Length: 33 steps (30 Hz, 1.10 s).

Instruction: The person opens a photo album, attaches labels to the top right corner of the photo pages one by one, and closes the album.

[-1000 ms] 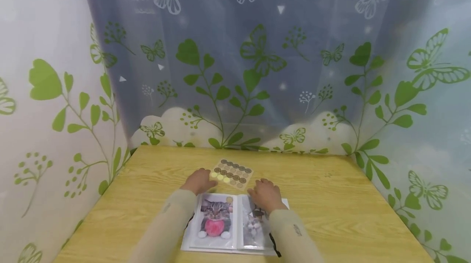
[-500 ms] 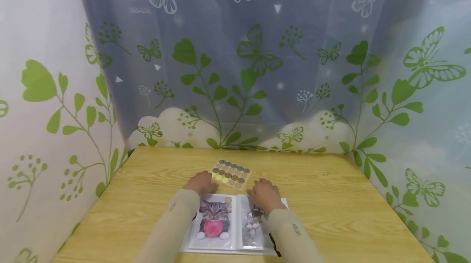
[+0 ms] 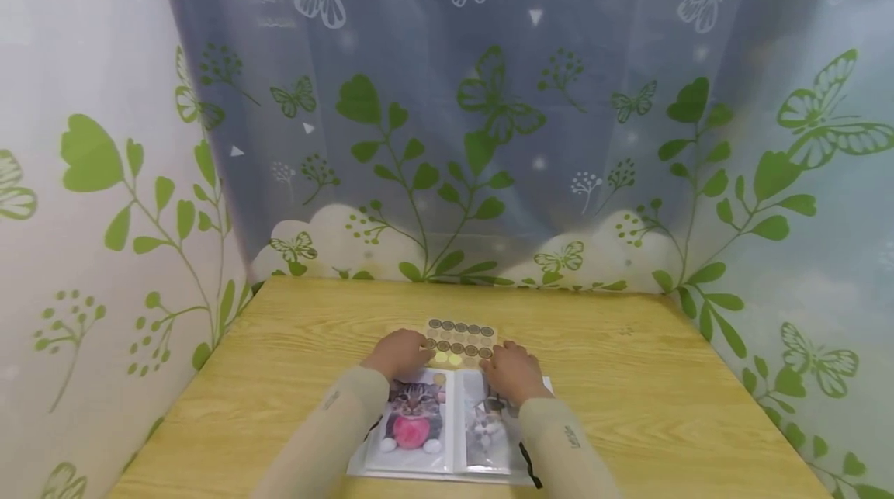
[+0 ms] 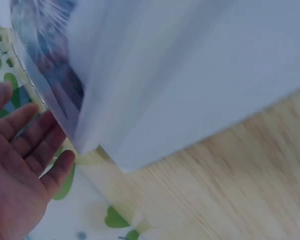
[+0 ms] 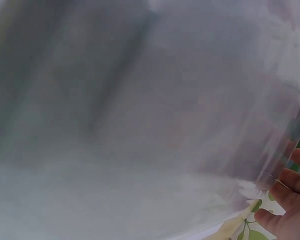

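A sheet of round stickers [image 3: 462,336], with dark and pale rows and a few yellow dots, lies flat just beyond an open photo album [image 3: 457,464]. At the sheet's left edge is my left hand [image 3: 401,354], its thumb and fingertips touching that side. My right hand [image 3: 514,372] rests over the top of the album's right page, fingertips at the sheet's lower right corner. The left wrist view shows the left hand's fingers [image 4: 37,137] spread and relaxed. In the right wrist view, loosely extended right fingers [image 5: 285,192] lie past the album's plastic page.
The left page holds a tabby cat photo [image 3: 414,421] with a pink heart and a round sticker [image 3: 438,379] near its top corner. A second cat photo [image 3: 486,425] fills the right page. A black strap [image 3: 531,468] hangs off the album. Patterned curtains border the wooden table [image 3: 628,375].
The sticker sheet has shifted right and a little nearer, turning squarer to the album. My left hand has moved right along with it, while the right hand has barely moved.
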{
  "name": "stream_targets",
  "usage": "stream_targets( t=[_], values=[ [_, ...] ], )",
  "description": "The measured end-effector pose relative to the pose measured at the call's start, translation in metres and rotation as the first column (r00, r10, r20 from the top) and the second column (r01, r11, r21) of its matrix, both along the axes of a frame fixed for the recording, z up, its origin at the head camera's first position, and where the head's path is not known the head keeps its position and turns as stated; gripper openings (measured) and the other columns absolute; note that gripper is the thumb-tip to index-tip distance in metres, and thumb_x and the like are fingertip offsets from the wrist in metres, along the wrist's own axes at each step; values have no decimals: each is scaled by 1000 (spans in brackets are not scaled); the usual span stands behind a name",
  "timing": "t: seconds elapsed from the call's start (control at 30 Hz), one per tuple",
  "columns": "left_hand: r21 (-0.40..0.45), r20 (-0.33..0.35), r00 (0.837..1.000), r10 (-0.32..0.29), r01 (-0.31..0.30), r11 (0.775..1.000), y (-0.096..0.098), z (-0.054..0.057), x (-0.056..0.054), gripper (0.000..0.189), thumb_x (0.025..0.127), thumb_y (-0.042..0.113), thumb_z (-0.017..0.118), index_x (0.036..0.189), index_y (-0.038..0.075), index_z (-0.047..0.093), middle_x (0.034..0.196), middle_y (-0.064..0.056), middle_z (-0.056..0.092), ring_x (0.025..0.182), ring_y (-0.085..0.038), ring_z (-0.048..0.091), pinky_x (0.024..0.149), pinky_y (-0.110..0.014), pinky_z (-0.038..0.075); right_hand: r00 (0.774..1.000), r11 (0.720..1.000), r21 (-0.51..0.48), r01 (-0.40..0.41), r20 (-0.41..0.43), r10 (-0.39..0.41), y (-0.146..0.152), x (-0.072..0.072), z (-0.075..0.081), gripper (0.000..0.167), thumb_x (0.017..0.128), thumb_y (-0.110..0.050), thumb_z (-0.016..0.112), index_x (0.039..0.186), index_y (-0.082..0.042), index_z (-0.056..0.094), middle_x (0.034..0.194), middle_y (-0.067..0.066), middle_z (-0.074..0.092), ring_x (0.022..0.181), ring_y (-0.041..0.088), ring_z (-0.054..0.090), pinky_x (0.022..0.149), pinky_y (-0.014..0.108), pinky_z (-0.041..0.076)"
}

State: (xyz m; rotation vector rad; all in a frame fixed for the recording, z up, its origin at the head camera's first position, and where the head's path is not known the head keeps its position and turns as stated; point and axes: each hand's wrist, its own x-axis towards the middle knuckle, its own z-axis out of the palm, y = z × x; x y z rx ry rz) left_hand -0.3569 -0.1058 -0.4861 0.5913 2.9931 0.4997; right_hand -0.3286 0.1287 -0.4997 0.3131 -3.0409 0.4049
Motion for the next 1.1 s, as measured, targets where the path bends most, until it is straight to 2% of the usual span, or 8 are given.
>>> stream_targets(
  t=[0.07, 0.2, 0.33, 0.43, 0.67, 0.93, 1.1],
  values=[
    [11, -29, 999, 16, -16, 1000, 2, 0, 0, 34, 101, 31, 54, 109, 2, 71, 113, -15, 69, 110, -36, 62, 98, -50, 48, 1000, 1000, -6, 5, 1, -5, 1, 0, 0, 41, 100, -36, 56, 116, 0, 68, 130, 23, 59, 123, 43, 52, 101, 63, 40],
    [-10, -34, 993, 111, -111, 994, 6, 1, 2, 41, 102, 34, 53, 102, -3, 70, 115, -24, 63, 111, -42, 58, 97, -56, 46, 999, 999, -18, 34, 24, -34, 2, 0, 0, 39, 100, -36, 56, 109, -1, 69, 131, 24, 58, 125, 43, 50, 103, 65, 36],
    [-38, 19, 980, 196, -195, 980, 8, 0, 5, 46, 100, 36, 54, 107, -7, 69, 124, -29, 57, 119, -45, 52, 100, -59, 43, 997, 998, -24, 59, 44, -58, 4, 0, -2, 39, 101, -36, 53, 104, -1, 70, 132, 25, 57, 125, 44, 50, 104, 66, 34],
    [-56, 44, 973, 226, -224, 973, 10, -3, 6, 47, 100, 35, 54, 114, -8, 67, 126, -29, 56, 121, -45, 50, 101, -59, 41, 996, 998, -17, 63, 59, -62, 4, -1, -4, 42, 102, -37, 51, 107, 0, 70, 133, 26, 56, 125, 44, 49, 104, 67, 33],
    [-55, 41, 966, 254, -252, 966, 14, -3, 12, 46, 100, 33, 54, 119, -6, 66, 128, -28, 54, 122, -44, 49, 102, -60, 40, 995, 998, -8, 67, 78, -66, 1, -2, -7, 45, 103, -37, 47, 117, 0, 69, 135, 26, 54, 127, 45, 46, 103, 68, 32],
    [-61, 26, 975, 221, -219, 974, 24, -4, 16, 43, 100, 32, 51, 119, -3, 68, 124, -26, 55, 120, -42, 49, 100, -60, 41, 995, 998, -35, 52, 88, -49, -2, 1, -4, 43, 104, -32, 45, 120, 1, 67, 133, 26, 54, 128, 46, 45, 105, 71, 28],
    [-85, 1, 966, 260, -259, 962, 24, -4, 15, 43, 100, 33, 52, 115, -4, 69, 119, -25, 57, 117, -40, 51, 99, -57, 42, 993, 997, -50, 64, 105, -58, -1, 1, -2, 44, 105, -33, 44, 121, 2, 66, 137, 27, 51, 131, 46, 42, 108, 70, 24]
  ],
)
